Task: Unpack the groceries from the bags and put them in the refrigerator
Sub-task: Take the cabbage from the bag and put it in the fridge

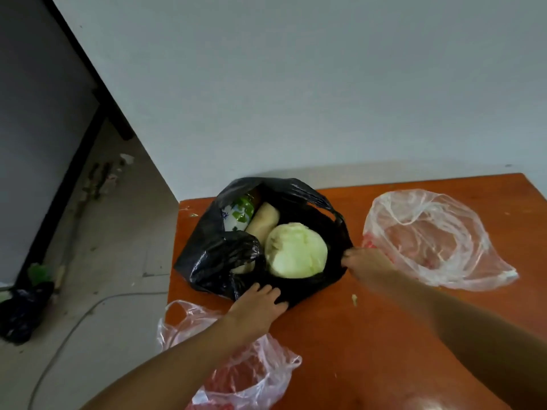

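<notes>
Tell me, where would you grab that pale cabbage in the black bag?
Come from straight above: the cabbage lies exposed in the open mouth of the black bag, whose walls fence its sides. Spread a hand over its round top and cup both flanks; it looks smooth, with no handle.

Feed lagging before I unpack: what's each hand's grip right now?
Left hand: open, fingers flat on the black bag.
Right hand: pinching the bag's rim.
</notes>
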{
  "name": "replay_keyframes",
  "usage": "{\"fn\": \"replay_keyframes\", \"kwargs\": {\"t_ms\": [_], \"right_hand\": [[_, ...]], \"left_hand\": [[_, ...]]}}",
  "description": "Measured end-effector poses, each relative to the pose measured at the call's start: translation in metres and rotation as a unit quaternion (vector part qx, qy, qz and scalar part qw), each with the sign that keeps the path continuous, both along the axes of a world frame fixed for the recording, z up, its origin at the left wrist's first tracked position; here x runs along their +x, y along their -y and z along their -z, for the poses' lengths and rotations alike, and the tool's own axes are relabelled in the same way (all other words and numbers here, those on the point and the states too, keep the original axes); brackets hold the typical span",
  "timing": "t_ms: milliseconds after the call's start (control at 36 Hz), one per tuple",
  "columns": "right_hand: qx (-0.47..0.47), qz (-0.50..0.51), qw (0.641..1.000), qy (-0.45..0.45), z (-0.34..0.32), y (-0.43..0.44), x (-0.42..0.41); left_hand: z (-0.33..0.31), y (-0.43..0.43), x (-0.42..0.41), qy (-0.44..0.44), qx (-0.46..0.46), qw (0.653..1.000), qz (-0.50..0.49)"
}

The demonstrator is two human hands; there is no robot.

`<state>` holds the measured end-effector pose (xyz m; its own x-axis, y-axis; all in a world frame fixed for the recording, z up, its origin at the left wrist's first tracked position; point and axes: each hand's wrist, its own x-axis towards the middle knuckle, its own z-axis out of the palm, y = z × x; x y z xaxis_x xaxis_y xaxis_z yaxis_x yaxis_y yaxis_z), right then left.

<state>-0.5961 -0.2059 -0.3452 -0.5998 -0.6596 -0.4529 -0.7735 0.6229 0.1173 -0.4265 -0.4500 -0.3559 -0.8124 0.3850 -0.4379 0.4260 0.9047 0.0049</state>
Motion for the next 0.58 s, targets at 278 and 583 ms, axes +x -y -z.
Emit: {"fn": "replay_keyframes", "kwargs": {"t_ms": [278, 583], "right_hand": [[-0.03, 0.193, 0.974, 0.117, 0.029, 0.024, 0.011], [-0.321, 0.049, 0.946, 0.019, -0.051, 0.097, -0.049]], "left_hand": [[0.005, 0.019, 0.001, 0.015, 0.063, 0.996, -0.067], [-0.035, 0.037, -0.059, -0.257, 0.124, 0.941, -0.183]]}}
